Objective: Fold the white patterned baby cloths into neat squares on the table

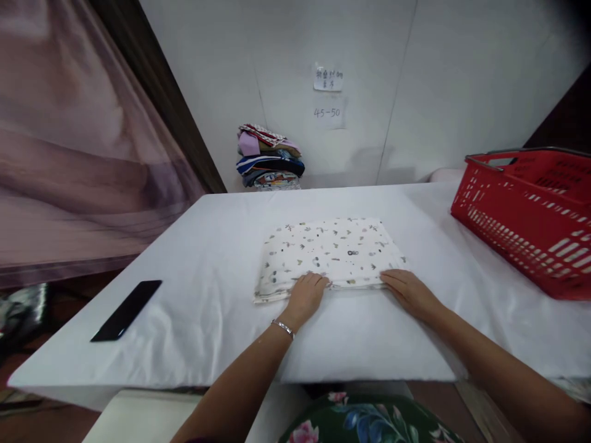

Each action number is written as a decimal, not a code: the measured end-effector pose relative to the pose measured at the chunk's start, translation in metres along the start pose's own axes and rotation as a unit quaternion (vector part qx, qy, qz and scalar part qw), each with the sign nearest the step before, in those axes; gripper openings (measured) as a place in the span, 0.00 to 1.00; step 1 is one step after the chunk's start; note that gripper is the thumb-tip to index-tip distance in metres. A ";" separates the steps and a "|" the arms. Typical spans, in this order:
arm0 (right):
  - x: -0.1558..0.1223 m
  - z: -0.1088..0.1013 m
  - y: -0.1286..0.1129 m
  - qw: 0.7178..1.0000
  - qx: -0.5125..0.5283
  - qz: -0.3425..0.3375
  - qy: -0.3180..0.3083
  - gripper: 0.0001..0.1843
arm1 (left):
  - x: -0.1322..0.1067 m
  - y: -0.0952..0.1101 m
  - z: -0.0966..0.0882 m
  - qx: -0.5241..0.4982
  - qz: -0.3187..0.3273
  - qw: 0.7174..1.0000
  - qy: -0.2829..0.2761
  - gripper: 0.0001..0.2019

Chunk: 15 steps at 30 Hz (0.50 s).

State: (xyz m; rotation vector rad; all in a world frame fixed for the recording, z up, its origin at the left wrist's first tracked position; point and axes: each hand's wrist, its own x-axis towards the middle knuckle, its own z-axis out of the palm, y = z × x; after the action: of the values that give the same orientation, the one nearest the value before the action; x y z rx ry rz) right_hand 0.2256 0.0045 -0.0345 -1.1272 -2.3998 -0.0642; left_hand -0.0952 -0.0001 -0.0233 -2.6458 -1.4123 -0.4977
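A white cloth (341, 249) with small grey-green and dark printed motifs lies folded into a flat rectangle in the middle of the table. Layered folds show along its near left edge. My left hand (308, 295), with a silver bracelet at the wrist, rests on the near edge, its fingers laid over the top of the fabric. At the near right corner, my right hand (410, 291) lies with outstretched fingers touching the cloth. The undersides of both hands are hidden.
A white sheet covers the table (203, 246). A black phone-like slab (127, 311) lies at left. A red plastic basket (521, 227) stands at right. Several folded fabrics (270, 157) are stacked at the back, below paper notes (329, 112) on the wall. A pink curtain (83, 141) hangs left.
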 end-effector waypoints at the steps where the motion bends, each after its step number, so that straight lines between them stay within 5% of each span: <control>1: -0.007 -0.006 0.007 1.000 -0.001 0.016 0.006 0.16 | 0.000 0.001 -0.001 -0.002 0.000 1.000 0.000 0.09; 5: -0.027 -0.026 0.027 0.994 0.022 0.099 0.043 0.15 | 0.001 0.002 -0.004 -0.008 -0.002 1.000 -0.002 0.11; 9: -0.034 -0.031 0.034 0.959 0.061 0.264 0.079 0.17 | 0.001 0.002 -0.004 -0.015 0.003 1.000 -0.004 0.13; 15: -0.019 -0.028 0.037 0.906 0.119 0.407 -0.012 0.26 | -0.002 0.005 -0.002 -0.024 -0.027 0.999 -0.001 0.16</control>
State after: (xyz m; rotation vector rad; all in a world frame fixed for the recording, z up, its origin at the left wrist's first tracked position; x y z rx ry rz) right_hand 0.2750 0.0087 -0.0238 -1.8940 -1.7083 0.5021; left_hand -0.0926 -0.0051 -0.0221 -2.6506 -1.4944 -0.5413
